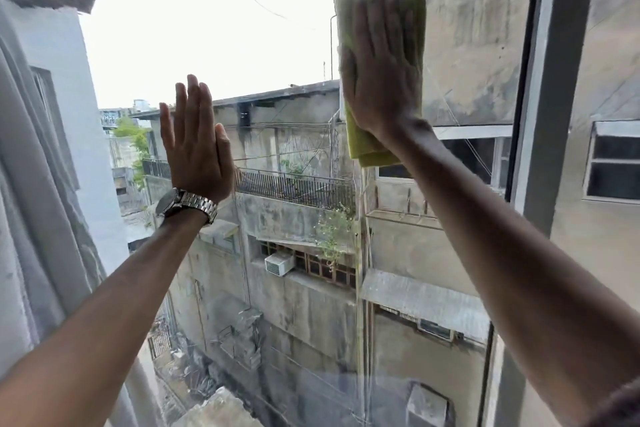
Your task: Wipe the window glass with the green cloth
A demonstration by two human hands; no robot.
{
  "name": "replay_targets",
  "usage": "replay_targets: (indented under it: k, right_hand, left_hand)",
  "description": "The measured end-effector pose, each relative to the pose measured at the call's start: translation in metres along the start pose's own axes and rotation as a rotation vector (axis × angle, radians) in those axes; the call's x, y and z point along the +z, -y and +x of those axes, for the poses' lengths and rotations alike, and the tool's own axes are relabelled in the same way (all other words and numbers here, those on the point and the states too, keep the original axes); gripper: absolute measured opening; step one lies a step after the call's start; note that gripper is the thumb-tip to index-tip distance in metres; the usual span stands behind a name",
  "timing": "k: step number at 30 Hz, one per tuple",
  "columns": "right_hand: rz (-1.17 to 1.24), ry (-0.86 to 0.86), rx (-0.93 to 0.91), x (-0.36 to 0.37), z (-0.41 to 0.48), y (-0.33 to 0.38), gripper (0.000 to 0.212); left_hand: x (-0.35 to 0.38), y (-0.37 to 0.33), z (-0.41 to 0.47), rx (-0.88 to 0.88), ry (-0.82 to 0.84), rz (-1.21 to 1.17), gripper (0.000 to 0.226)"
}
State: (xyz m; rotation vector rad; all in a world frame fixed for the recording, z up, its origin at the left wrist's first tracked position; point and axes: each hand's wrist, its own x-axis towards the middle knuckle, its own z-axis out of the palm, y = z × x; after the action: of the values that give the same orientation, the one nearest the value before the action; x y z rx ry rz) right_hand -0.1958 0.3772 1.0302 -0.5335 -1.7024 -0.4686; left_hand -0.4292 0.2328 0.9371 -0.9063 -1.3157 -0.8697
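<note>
The window glass [277,45] fills most of the view, with grey buildings and bright sky behind it. My right hand [381,69] lies flat on a folded green cloth [414,28] and presses it against the upper right part of the pane. The cloth's edges show above, to the right of and below the hand. My left hand [194,146] rests flat against the glass lower and to the left, fingers straight and close together, holding nothing. A metal watch [185,206] sits on its wrist.
A pale curtain [38,218] hangs along the left edge, bunched up at the top left. A grey vertical window frame [550,114] runs down the right, close to the cloth. A second pane [609,80] lies beyond it.
</note>
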Motion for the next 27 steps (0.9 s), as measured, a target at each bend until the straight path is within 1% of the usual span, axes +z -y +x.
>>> replay_targets:
  k: [1,3,5,9,11,12,14,16,19,23,25,27]
  right_hand:
    - [-0.004,-0.006,-0.004,0.0,0.005,0.001,0.058]
    - [0.019,-0.014,-0.013,0.002,-0.015,0.002,0.058]
    - [0.027,0.018,-0.043,0.008,-0.074,0.003,0.058]
    - [0.009,0.167,-0.071,0.021,-0.235,-0.002,0.059]
    - [0.028,0.246,-0.05,0.023,-0.286,-0.006,0.059]
    - [0.045,0.269,-0.044,0.022,-0.294,-0.009,0.06]
    - [0.06,0.274,-0.061,0.018,-0.282,-0.015,0.062]
    - [0.057,0.241,-0.065,0.011,-0.243,-0.021,0.06]
    - [0.032,0.128,-0.027,-0.003,-0.134,-0.037,0.06]
    - [0.031,0.067,0.03,-0.028,0.007,-0.06,0.061]
    - [0.038,0.046,0.063,-0.034,0.038,-0.067,0.061]
    - [0.046,0.016,0.095,-0.032,0.033,-0.061,0.06]
  left_hand:
    - [-0.001,-0.001,0.0,0.02,0.007,0.001,0.055]
    - [-0.002,-0.005,-0.001,0.026,0.009,0.014,0.052]
    - [-0.003,-0.011,-0.003,-0.011,0.015,0.023,0.051]
    - [-0.004,-0.023,-0.011,-0.07,0.055,-0.011,0.053]
    - [-0.004,-0.023,-0.015,-0.08,0.069,0.003,0.055]
    - [-0.005,-0.023,-0.015,-0.082,0.076,0.011,0.056]
    - [-0.005,-0.022,-0.015,-0.083,0.077,0.01,0.057]
    - [-0.004,-0.019,-0.018,-0.08,0.077,-0.01,0.057]
    - [-0.003,-0.018,-0.018,-0.076,0.071,-0.026,0.057]
    - [-0.006,-0.023,-0.017,-0.084,0.075,-0.028,0.058]
    - [-0.006,-0.025,-0.017,-0.089,0.074,-0.028,0.058]
    - [-0.007,-0.025,-0.017,-0.083,0.069,-0.026,0.058]
